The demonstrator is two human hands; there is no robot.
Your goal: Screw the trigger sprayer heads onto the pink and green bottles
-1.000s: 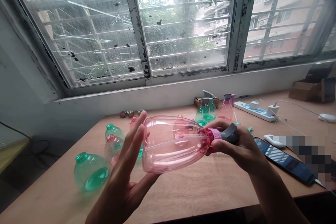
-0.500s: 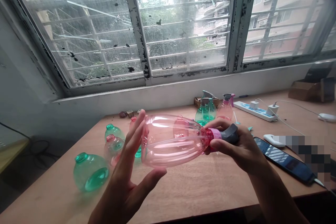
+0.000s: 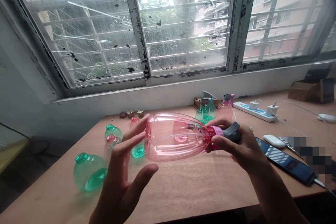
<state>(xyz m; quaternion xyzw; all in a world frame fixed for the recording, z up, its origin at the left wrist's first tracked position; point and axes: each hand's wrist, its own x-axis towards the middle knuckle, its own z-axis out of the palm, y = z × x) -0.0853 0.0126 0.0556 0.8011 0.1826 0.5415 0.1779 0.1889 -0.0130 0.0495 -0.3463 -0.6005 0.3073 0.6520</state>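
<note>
A clear pink spray bottle (image 3: 173,136) lies sideways in the air above the wooden table (image 3: 199,185), its base pointing left. My right hand (image 3: 236,147) is closed round its pink collar and grey trigger head (image 3: 231,131). My left hand (image 3: 123,178) is open with fingers spread, just left of the bottle's base; the fingertips are close to the base, and I cannot tell if they touch it.
Empty green (image 3: 89,173) and pink (image 3: 111,143) bottles lie at the table's left. Finished spray bottles (image 3: 207,110) stand at the back. A power strip (image 3: 256,110), a phone (image 3: 286,161) and a cardboard box (image 3: 312,89) are on the right, under the window.
The pink bottle has turned and shifted slightly right and up in my right hand. My left hand has come off its base and dropped a little, fingers open.
</note>
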